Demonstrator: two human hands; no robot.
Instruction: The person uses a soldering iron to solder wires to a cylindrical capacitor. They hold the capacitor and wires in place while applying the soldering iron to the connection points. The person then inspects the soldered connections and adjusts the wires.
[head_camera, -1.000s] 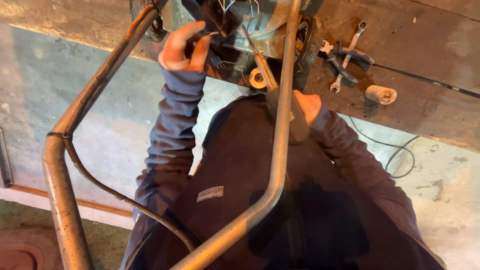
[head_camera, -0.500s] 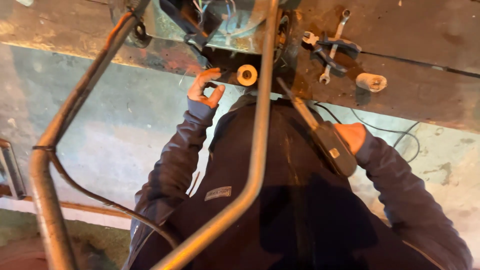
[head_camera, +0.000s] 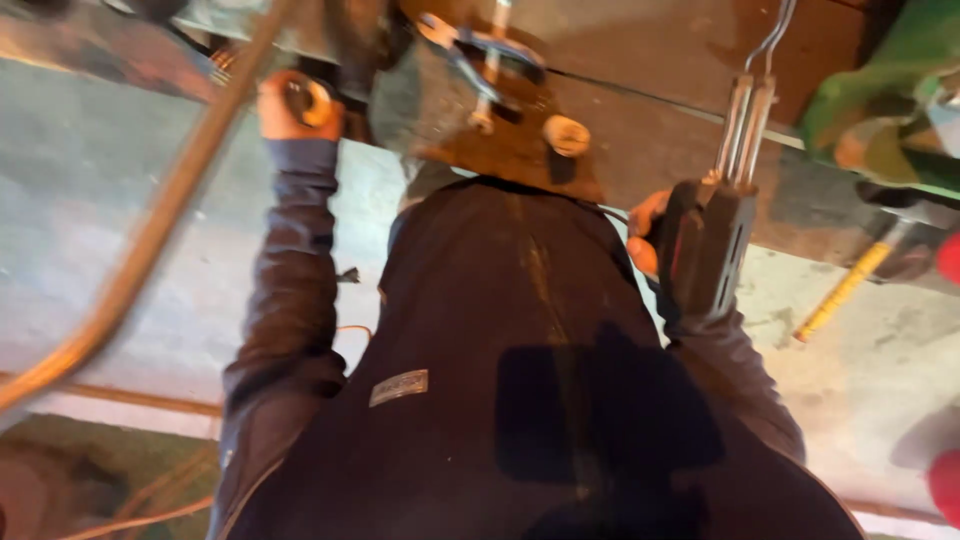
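A dark jacket (head_camera: 520, 380) fills most of the head view, its two sleeves reaching up toward a worn brown table (head_camera: 640, 150) that runs across the top. A bent metal tube frame (head_camera: 150, 240) sweeps from the lower left edge up past the left sleeve to the table's edge. On the table lie some metal wrenches (head_camera: 480, 55) and, near them, a small pale round part (head_camera: 566, 135). At the right edge sits something green (head_camera: 880, 90), and below it a yellow-handled tool (head_camera: 845, 290) lies on the grey floor.

The right hand (head_camera: 645, 235) is closed as a grip around a black gun-shaped tool (head_camera: 705, 245), held just below the table's edge; two metal prongs (head_camera: 745, 125) rise from the tool's top over the table. The left hand (head_camera: 290, 105) is at the table's edge, its fingers curled on a small round orange-centred part (head_camera: 308, 100); blur hides how firmly that grip holds
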